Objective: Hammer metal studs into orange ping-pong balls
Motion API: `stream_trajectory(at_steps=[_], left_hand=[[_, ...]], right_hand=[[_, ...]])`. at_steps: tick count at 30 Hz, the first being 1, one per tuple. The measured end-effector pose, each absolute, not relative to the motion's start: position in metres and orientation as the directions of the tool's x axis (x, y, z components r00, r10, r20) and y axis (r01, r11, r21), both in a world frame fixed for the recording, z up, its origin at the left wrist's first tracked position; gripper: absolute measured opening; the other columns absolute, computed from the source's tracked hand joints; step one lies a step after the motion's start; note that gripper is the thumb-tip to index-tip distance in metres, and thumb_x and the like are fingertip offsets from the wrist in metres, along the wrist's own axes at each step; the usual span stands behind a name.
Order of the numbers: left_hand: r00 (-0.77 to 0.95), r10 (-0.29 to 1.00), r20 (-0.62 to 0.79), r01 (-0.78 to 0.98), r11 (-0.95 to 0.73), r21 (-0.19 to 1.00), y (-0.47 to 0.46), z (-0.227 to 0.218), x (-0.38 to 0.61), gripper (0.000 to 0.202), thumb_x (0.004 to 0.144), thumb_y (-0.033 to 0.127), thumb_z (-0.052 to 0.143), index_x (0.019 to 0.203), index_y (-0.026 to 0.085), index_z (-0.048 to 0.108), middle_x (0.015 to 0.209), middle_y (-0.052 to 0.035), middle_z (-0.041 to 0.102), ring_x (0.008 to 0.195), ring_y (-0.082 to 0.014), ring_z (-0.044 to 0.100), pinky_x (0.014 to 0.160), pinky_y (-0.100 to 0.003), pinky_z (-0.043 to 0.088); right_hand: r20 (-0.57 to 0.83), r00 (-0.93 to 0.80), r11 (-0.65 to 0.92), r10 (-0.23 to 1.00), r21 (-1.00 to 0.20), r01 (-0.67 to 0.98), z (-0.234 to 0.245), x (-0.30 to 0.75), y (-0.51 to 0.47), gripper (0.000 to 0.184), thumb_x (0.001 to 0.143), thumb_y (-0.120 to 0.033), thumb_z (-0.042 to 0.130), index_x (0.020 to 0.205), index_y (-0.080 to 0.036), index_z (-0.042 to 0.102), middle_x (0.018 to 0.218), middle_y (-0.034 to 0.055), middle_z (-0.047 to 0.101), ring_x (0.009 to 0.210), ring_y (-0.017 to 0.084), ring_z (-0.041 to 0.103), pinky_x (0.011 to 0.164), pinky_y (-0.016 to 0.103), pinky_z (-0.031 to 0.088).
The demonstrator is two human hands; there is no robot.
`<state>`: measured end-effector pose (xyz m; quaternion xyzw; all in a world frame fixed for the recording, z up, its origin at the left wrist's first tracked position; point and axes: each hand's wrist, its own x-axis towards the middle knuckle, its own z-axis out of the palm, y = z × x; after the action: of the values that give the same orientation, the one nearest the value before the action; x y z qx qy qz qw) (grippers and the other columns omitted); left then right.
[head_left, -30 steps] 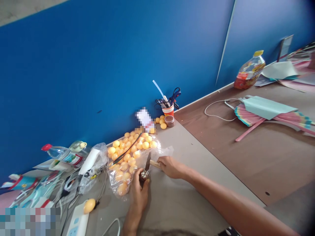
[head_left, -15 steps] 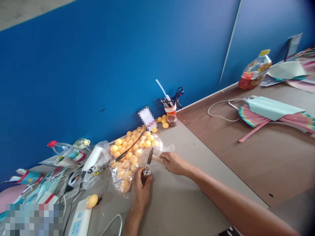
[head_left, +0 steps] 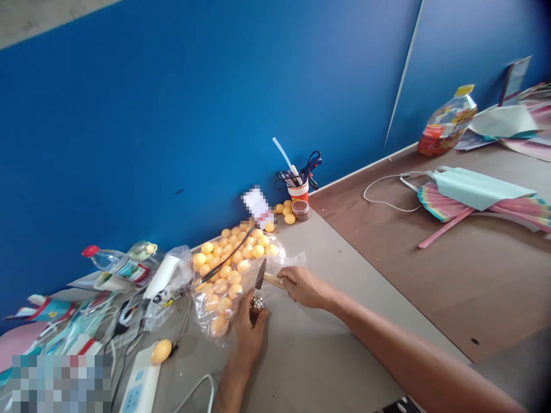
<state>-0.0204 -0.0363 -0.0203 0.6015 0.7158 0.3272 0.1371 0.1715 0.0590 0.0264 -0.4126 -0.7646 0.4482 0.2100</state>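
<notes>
My left hand [head_left: 249, 330] is closed around a small shiny silver ball [head_left: 257, 304], which looks like crumpled foil, on the grey tabletop. My right hand [head_left: 303, 285] grips the wooden handle of a hammer [head_left: 260, 274]. The hammer's dark head is just above the ball; whether they touch I cannot tell. Right behind both hands lies a clear plastic bag [head_left: 206, 312] full of orange-yellow balls [head_left: 235, 277], with a dark strap [head_left: 224, 265] across it.
A paper cup [head_left: 298, 192] with pens and cords stands by the blue wall, a round jar [head_left: 301, 210] beside it. Bottles [head_left: 118, 265], cables and a power strip [head_left: 140, 378] crowd the left. At right are a pleated paper fan [head_left: 473, 198] and a tilted drink bottle [head_left: 445, 126].
The hammer head has tilted and shifted slightly left, over the ball. My left hand has turned a little around the ball. The other things stay in place.
</notes>
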Motion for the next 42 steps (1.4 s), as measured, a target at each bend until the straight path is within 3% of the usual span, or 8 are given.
stream_trajectory(at_steps=[5, 9, 15, 26, 32, 35, 38, 42], left_hand=[[-0.326, 0.932, 0.160, 0.690, 0.119, 0.714, -0.035, -0.029, -0.023, 0.065, 0.077, 0.034, 0.061, 0.137, 0.018, 0.040, 0.113, -0.0098, 0.061, 0.106, -0.0241, 0.060, 0.096, -0.044, 0.049], [-0.314, 0.931, 0.184, 0.705, 0.099, 0.702, -0.035, -0.031, -0.023, 0.063, 0.077, 0.034, 0.060, 0.135, 0.018, 0.041, 0.112, -0.0095, 0.062, 0.108, -0.0249, 0.059, 0.098, -0.046, 0.047], [-0.338, 0.922, 0.190, 0.717, 0.121, 0.686, -0.036, -0.029, -0.022, 0.064, 0.076, 0.035, 0.062, 0.134, 0.017, 0.043, 0.116, -0.0118, 0.061, 0.109, -0.0267, 0.059, 0.097, -0.047, 0.048], [-0.358, 0.921, 0.156, 0.681, 0.143, 0.718, -0.037, -0.028, -0.021, 0.054, 0.076, 0.033, 0.063, 0.126, 0.019, 0.048, 0.118, -0.0106, 0.063, 0.112, -0.0261, 0.060, 0.097, -0.045, 0.048], [-0.282, 0.929, 0.238, 0.739, 0.052, 0.671, -0.037, -0.019, -0.020, 0.029, 0.076, 0.031, 0.061, 0.104, 0.021, 0.060, 0.108, -0.0077, 0.063, 0.106, -0.0246, 0.061, 0.095, -0.044, 0.049], [-0.255, 0.948, 0.192, 0.758, 0.073, 0.648, -0.038, -0.014, -0.018, 0.025, 0.079, 0.031, 0.057, 0.103, 0.023, 0.064, 0.111, -0.0078, 0.062, 0.103, -0.0233, 0.062, 0.093, -0.041, 0.050], [-0.326, 0.935, 0.140, 0.717, 0.148, 0.681, -0.039, -0.015, -0.018, 0.033, 0.079, 0.034, 0.059, 0.109, 0.022, 0.060, 0.107, -0.0087, 0.065, 0.098, -0.0234, 0.064, 0.090, -0.040, 0.051], [-0.385, 0.917, 0.103, 0.624, 0.177, 0.761, -0.038, -0.022, -0.020, 0.058, 0.077, 0.036, 0.063, 0.129, 0.020, 0.044, 0.108, -0.0091, 0.067, 0.095, -0.0217, 0.067, 0.086, -0.037, 0.054]], right_hand=[[-0.008, -0.607, 0.322, 0.794, -0.843, 0.432, 0.020, 0.169, 0.056, 0.020, 0.083, -0.011, 0.042, 0.070, -0.016, 0.056, 0.072, 0.0016, 0.058, 0.061, 0.011, 0.045, 0.058, 0.023, 0.031], [0.005, -0.609, 0.313, 0.793, -0.861, 0.400, 0.023, 0.170, 0.055, 0.021, 0.084, -0.009, 0.040, 0.070, -0.016, 0.055, 0.067, -0.0001, 0.054, 0.059, 0.010, 0.043, 0.057, 0.023, 0.030], [0.022, -0.638, 0.373, 0.770, -0.826, 0.422, 0.026, 0.170, 0.051, 0.019, 0.086, -0.010, 0.042, 0.070, -0.016, 0.053, 0.076, 0.0030, 0.057, 0.065, 0.012, 0.047, 0.060, 0.024, 0.032], [0.032, -0.642, 0.387, 0.766, -0.820, 0.422, 0.024, 0.170, 0.050, 0.021, 0.087, -0.010, 0.042, 0.071, -0.016, 0.053, 0.077, 0.0038, 0.057, 0.066, 0.013, 0.047, 0.061, 0.025, 0.033], [0.067, -0.592, 0.362, 0.803, -0.844, 0.395, 0.026, 0.172, 0.055, 0.021, 0.086, -0.009, 0.041, 0.074, -0.015, 0.057, 0.075, 0.0027, 0.058, 0.066, 0.012, 0.046, 0.061, 0.024, 0.032], [0.083, -0.619, 0.387, 0.781, -0.842, 0.375, 0.028, 0.173, 0.054, 0.021, 0.086, -0.009, 0.041, 0.073, -0.015, 0.057, 0.076, 0.0027, 0.058, 0.066, 0.012, 0.047, 0.061, 0.024, 0.032], [0.093, -0.638, 0.404, 0.765, -0.840, 0.362, 0.029, 0.173, 0.050, 0.021, 0.088, -0.011, 0.041, 0.074, -0.015, 0.056, 0.078, 0.0032, 0.058, 0.067, 0.012, 0.048, 0.061, 0.024, 0.034], [0.068, -0.674, 0.439, 0.736, -0.806, 0.397, 0.026, 0.171, 0.046, 0.019, 0.088, -0.012, 0.042, 0.073, -0.016, 0.053, 0.080, 0.0045, 0.057, 0.064, 0.012, 0.047, 0.061, 0.025, 0.034]])
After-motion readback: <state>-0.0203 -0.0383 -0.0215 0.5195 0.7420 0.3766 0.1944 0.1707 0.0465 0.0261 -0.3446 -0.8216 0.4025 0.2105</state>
